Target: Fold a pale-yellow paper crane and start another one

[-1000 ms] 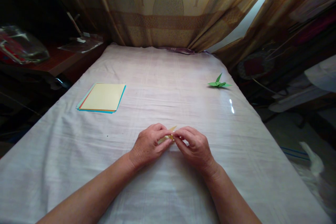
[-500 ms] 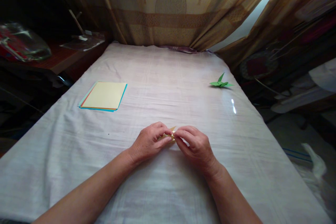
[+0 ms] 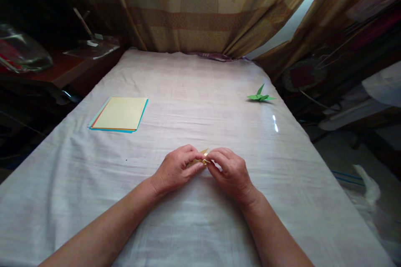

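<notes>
A small folded piece of yellow paper is between my hands, low over the white cloth; the fingers cover most of it, with one pointed tip sticking up. My left hand pinches its left side between thumb and fingers. From the right, my right hand grips the paper's near end with thumb and forefinger. The fingertips of both hands almost meet. Further off to the right lies a green folded-paper figure with pointed ends, one standing up.
A stack of square coloured paper, pale yellow on top, lies at the left on the white cloth. Beyond the cloth hangs a patterned curtain. At the left stands a dark wooden surface with a clear plastic packet.
The whole view has shifted slightly. Both hands keep their hold on the yellow paper; only the right fingers have moved a little at its end.
</notes>
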Motion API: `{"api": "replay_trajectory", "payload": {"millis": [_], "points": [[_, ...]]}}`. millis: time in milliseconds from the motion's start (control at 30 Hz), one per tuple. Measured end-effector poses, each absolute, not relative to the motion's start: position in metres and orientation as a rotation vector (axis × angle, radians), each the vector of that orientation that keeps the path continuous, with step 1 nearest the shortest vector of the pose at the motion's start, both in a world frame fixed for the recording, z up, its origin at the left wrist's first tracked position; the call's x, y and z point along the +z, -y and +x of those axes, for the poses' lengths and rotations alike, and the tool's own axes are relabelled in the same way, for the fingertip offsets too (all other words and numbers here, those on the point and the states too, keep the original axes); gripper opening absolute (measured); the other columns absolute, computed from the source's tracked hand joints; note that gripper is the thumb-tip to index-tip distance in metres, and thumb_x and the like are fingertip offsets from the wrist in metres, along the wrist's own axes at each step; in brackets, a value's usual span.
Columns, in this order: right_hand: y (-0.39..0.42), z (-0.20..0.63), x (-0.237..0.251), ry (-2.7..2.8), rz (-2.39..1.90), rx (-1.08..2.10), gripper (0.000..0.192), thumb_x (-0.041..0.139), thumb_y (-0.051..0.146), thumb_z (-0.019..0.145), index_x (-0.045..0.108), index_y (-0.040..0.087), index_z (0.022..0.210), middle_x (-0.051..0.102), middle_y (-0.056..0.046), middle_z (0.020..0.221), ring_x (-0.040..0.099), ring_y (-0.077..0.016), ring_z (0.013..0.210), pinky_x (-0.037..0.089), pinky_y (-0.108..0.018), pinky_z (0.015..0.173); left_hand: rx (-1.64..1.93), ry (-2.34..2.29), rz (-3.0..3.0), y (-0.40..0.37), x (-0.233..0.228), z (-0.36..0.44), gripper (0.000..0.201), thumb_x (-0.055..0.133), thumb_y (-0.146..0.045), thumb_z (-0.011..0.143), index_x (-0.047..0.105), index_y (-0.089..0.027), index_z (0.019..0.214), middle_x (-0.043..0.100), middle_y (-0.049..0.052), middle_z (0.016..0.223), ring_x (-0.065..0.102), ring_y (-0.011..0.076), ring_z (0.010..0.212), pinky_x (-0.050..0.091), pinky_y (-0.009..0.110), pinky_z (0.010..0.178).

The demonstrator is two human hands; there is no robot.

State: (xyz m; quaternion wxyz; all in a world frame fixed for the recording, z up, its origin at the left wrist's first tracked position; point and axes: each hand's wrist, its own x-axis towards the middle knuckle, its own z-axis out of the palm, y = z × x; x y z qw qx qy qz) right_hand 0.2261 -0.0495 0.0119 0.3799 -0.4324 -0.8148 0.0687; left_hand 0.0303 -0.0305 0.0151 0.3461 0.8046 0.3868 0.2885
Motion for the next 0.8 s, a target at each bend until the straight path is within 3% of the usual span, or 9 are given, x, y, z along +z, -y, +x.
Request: {"api": "replay_trajectory", "payload": {"millis": [433,800], "points": [[0.0492,0.2261,0.0109,2.067,-1.050,0.120,0.008,0.056,0.017,0.092,0.063,0.021,0.089,0.067,-0.004,0.085,0.061,-0.0162,0.079,0.050,-0.027,0.073,0.789,-1.052,1.923,0.0290,0.0130,0.0350,0.016,0.058,-0.028,0.090,0.073,-0.022,0.088,0.064,0.001,0.081,0.060,0.0135,0.078,0.046,0.024,0.073],[0.0507,0.2297,0.0200,2.149,-1.080,0.045,0.014,0.055,0.017,0.091,0.068,0.022,0.091,0.069,-0.005,0.087,0.063,-0.0157,0.080,0.050,-0.026,0.074,0.786,-1.071,1.879,0.0276,0.0130,0.0353,0.017,0.059,-0.030,0.089,0.074,-0.022,0.087,0.065,0.001,0.081,0.060,0.0134,0.077,0.046,0.023,0.071]]}}
